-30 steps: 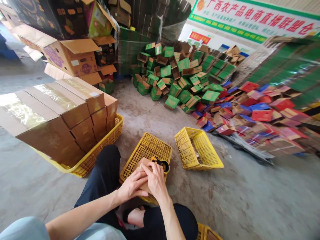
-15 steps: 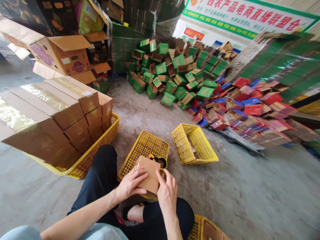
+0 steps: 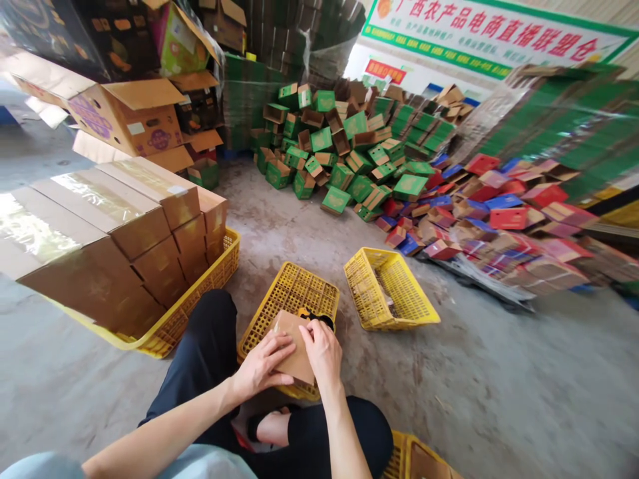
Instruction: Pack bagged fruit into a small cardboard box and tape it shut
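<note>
A small brown cardboard box (image 3: 292,349) rests on an upturned yellow plastic crate (image 3: 279,293) between my knees. My left hand (image 3: 267,359) grips its near left side, fingers over the top and thumb lower down. Over the box's right top edge, my right hand (image 3: 322,349) has its fingers curled in, thumb and forefinger close together; anything between them is too small to make out. Just behind the right hand lies a tape dispenser (image 3: 305,313) in yellow and black, mostly covered by that hand.
To the left, a yellow basket (image 3: 227,256) is loaded with taped brown cartons (image 3: 134,226). Another yellow basket (image 3: 399,293) stands right of the crate. Piles of green boxes (image 3: 339,176) and red and blue boxes (image 3: 506,218) lie behind. A further yellow crate (image 3: 399,446) sits by my right knee.
My right hand has moved left and up from the box's right edge onto its top, with its fingers drawn in. The left hand and the box stay in place.
</note>
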Motion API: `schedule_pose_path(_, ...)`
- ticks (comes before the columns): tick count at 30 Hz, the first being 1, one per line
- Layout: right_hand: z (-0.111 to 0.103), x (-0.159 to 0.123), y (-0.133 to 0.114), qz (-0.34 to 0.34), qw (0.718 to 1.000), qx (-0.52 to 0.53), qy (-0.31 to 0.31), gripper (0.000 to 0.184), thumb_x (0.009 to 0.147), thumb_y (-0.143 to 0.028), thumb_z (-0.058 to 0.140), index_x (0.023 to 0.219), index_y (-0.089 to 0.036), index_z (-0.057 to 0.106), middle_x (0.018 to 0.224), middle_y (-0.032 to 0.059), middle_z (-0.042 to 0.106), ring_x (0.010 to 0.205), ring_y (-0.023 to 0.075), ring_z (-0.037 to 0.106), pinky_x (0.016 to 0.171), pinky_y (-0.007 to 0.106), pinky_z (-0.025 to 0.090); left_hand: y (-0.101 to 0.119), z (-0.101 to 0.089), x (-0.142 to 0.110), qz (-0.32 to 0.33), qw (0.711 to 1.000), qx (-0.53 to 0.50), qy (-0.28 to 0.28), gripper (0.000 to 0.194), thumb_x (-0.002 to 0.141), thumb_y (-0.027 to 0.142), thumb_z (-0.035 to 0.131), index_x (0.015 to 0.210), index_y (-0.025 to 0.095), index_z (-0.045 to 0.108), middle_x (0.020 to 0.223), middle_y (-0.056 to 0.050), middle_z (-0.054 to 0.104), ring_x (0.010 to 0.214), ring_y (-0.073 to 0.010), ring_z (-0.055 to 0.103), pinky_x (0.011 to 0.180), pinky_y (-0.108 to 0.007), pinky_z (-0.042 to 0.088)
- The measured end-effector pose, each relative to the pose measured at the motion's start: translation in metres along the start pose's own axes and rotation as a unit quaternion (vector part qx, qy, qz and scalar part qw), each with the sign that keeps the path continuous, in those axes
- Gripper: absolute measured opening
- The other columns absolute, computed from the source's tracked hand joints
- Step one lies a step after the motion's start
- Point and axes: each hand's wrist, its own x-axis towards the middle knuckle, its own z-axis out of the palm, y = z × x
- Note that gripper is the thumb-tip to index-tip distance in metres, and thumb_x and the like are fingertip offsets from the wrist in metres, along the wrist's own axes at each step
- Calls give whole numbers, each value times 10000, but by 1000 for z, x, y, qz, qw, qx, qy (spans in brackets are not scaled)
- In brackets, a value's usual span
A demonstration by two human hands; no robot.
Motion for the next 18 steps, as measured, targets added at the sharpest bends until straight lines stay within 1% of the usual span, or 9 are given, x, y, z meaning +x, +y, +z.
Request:
schedule_pose_path(2, 1, 1, 3, -4, 1000, -2, 1, 351, 1073, -417, 443, 816, -233, 595, 800, 24, 651, 763, 173, 613, 688, 273, 400, 0, 0, 0, 0, 1000, 1, 2, 768, 935, 641, 600, 1568, 240, 430, 1438, -168, 582, 1404, -341, 517, 1168, -581, 430)
schedule_pose_path(4, 1, 0, 4, -7, 1000, 7, 2, 354, 1077, -412, 429, 820, -233, 595, 806, 27, 648, 773, 175, 613, 700, 274, 411, 0, 0, 1, 0, 1000, 2, 4, 764, 938, 641, 596, 1566, 237, 432, 1433, -168, 586, 1405, -343, 515, 1163, -582, 437)
schedule_pose_path(8, -1, -6, 3, 0, 999, 29, -13, 321, 1063, -428, 451, 862, -235, 608, 852, 39, 652, 830, 195, 621, 772, 299, 457, 2, -2, 2, 4, 1000, 1, 1, 759, 945, 644, 587, 1561, 227, 436, 1429, -172, 586, 1395, -345, 524, 1157, -578, 448)
schedule_pose_path(11, 1, -15, 9, 19, 997, 79, -8, 306, 1055, -445, 448, 973, -229, 650, 933, 65, 678, 916, 219, 646, 849, 341, 505, 3, -5, 3, 1, 1000, 0, -2, 746, 957, 642, 576, 1560, 225, 436, 1439, -166, 577, 1404, -340, 512, 1168, -576, 435)
schedule_pose_path(13, 6, -25, 17, 54, 992, 113, 25, 355, 1049, -471, 432, 1101, -213, 670, 1023, 101, 694, 978, 239, 663, 883, 375, 533, 4, -6, 3, 0, 1000, 1, -4, 745, 956, 640, 582, 1557, 223, 440, 1446, -161, 572, 1414, -337, 499, 1179, -575, 422)
schedule_pose_path(15, 14, -39, 26, 106, 982, 143, 58, 445, 1026, -521, 451, 1238, -187, 657, 1131, 142, 696, 1008, 255, 682, 878, 397, 560, 6, -8, 3, 0, 1000, 3, -7, 741, 954, 635, 594, 1550, 220, 449, 1453, -156, 569, 1420, -338, 490, 1182, -573, 420)
schedule_pose_path(18, 30, -59, 34, 167, 965, 192, 61, 584, 979, -589, 489, 1364, -171, 624, 1230, 173, 704, 1023, 274, 712, 851, 405, 591, 10, -10, 5, -9, 1000, 10, -14, 735, 954, 628, 605, 1542, 213, 457, 1454, -157, 568, 1416, -342, 490, 1175, -563, 433)
